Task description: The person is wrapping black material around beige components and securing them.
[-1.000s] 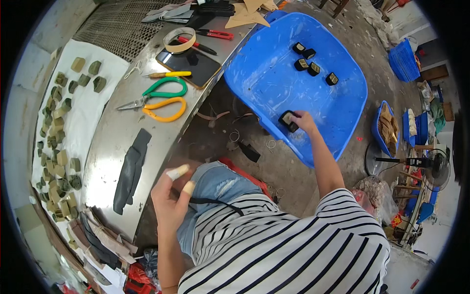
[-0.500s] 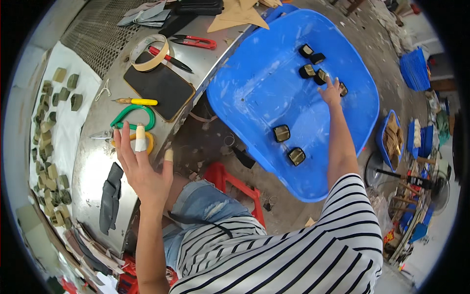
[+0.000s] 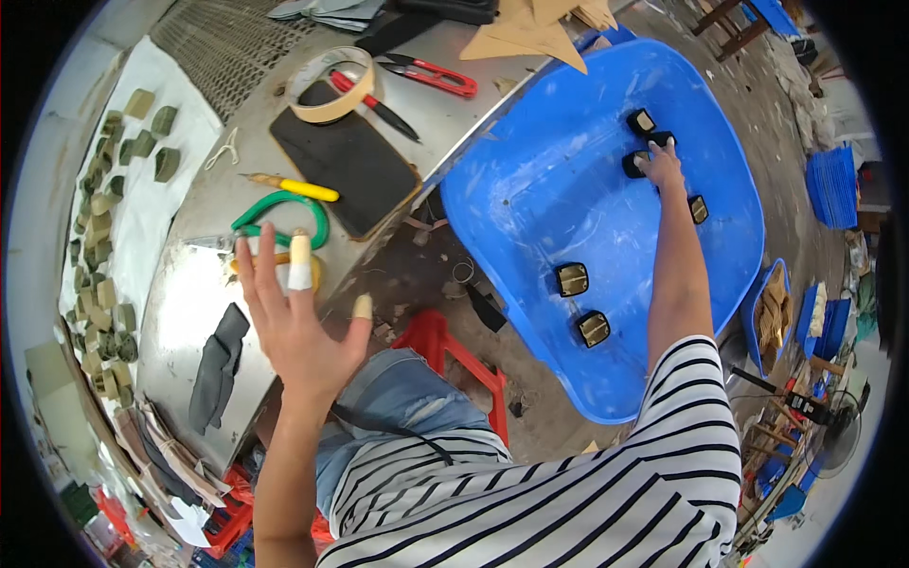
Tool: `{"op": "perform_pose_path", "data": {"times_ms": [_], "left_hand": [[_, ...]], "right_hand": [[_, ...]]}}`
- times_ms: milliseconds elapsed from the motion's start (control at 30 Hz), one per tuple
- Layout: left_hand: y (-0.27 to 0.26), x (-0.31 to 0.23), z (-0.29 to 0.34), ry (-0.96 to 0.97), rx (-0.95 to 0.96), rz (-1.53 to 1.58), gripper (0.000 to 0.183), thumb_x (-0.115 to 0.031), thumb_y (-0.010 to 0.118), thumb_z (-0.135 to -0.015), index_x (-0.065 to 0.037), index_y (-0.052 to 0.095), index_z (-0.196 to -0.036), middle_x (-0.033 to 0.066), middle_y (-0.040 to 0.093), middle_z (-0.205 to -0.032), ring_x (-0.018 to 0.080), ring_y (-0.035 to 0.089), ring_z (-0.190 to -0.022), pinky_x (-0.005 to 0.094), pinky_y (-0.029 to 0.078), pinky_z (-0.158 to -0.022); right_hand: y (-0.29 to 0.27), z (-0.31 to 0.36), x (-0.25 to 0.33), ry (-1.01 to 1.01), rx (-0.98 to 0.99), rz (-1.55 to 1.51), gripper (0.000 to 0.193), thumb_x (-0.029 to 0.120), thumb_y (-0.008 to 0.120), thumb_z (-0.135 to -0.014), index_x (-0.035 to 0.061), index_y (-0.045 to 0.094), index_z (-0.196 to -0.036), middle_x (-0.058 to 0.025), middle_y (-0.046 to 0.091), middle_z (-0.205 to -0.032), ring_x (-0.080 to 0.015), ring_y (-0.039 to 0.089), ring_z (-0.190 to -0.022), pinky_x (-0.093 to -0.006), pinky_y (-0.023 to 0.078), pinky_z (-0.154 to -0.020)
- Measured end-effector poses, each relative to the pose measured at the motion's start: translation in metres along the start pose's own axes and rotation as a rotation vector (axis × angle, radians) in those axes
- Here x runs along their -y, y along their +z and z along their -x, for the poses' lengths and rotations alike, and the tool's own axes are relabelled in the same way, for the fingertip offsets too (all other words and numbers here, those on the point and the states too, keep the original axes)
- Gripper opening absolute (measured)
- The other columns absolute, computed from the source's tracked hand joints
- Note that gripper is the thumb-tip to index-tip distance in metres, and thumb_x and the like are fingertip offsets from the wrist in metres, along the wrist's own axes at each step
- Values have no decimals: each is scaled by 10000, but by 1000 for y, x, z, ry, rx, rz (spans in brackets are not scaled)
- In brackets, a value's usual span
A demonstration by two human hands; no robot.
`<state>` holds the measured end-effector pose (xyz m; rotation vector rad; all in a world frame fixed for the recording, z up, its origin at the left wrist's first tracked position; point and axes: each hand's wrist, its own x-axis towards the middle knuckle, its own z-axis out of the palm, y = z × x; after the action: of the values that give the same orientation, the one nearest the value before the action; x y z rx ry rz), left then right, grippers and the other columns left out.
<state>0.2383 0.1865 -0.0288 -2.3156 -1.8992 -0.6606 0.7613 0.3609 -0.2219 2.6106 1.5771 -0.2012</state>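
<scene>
My right hand [image 3: 666, 171] reaches into a large blue plastic tub [image 3: 530, 204], thumb and fingers apart, over a cluster of small black rounded boxes. One black box [image 3: 641, 121] with a gold-coloured top lies just beyond my fingertips, and a second black box [image 3: 634, 165] is beside my thumb. What lies under my palm is hidden. Closer to me in the tub are two more black boxes, one [image 3: 571, 279] behind the other [image 3: 593, 328]. My left hand [image 3: 308, 341] hovers open and empty by the metal table [image 3: 180, 327], two digits wrapped in pale tape.
On the table are green-handled scissors [image 3: 317, 218], a yellow-handled awl [image 3: 303, 187], a black board [image 3: 346, 175], a tape roll [image 3: 312, 104], red-handled snips [image 3: 440, 78] and a dark cloth strip [image 3: 218, 369]. Several olive blocks [image 3: 166, 166] lie at left. A red stool [image 3: 473, 364] stands below.
The whole view has shifted, with table and tub lower and further right. My right hand has moved onto the cluster of black boxes, covering one. My left hand stays open.
</scene>
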Motion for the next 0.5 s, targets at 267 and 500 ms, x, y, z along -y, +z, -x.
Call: {"op": "perform_pose_path", "data": {"times_ms": [267, 500], "left_hand": [[-12, 17, 11, -51, -46, 228, 729, -254, 722, -597, -62, 447, -1245, 189, 314, -1365, 436, 204, -1300, 522, 238, -1035], [-58, 47, 55, -35, -275, 825, 475, -47, 632, -693, -34, 532, -1157, 143, 562, -1080, 308, 585, -926, 342, 484, -790]], "right_hand": [[-84, 59, 70, -208, -160, -1048, 323, 190, 604, -833, 3, 593, -1096, -62, 624, -968, -118, 584, -846, -236, 469, -712], [-235, 171, 205, -762, -1, -1363, 320, 165, 539, -884, 1, 533, -1159, -76, 602, -1067, -117, 577, -896, -226, 459, -749]]}}
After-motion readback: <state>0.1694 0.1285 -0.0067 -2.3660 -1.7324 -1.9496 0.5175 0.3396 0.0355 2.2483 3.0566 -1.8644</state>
